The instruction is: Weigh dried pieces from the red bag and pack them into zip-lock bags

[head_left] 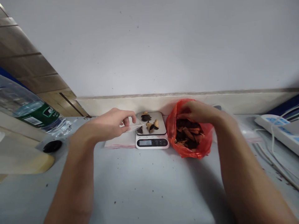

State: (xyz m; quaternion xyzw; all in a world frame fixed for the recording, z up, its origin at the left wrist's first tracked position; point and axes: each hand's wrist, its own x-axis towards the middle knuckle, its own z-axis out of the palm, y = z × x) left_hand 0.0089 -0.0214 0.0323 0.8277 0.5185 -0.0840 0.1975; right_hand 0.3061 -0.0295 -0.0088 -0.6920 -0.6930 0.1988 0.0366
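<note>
My left hand (114, 123) is closed in a pinch on a thin, clear plastic bag (135, 127), whose stretched edge reaches over the left side of a small white digital scale (151, 145). Several dried pieces, dark on one side and tan on the other (150, 126), lie on the scale's metal plate; its display appears to read 10.0. Just right of the scale stands an open red plastic bag (171, 127) full of brown and dark dried pieces (190, 135). Inside its mouth, at the back, is my right hand (190, 110), fingers curled and partly hidden.
At the left are a large water bottle (37, 109) with a green label, a translucent container (23, 158) and a black round lid (52, 146). A white device with blue buttons (277, 124) and cables (275, 161) occupy the right. Behind rises a pale wall (163, 53).
</note>
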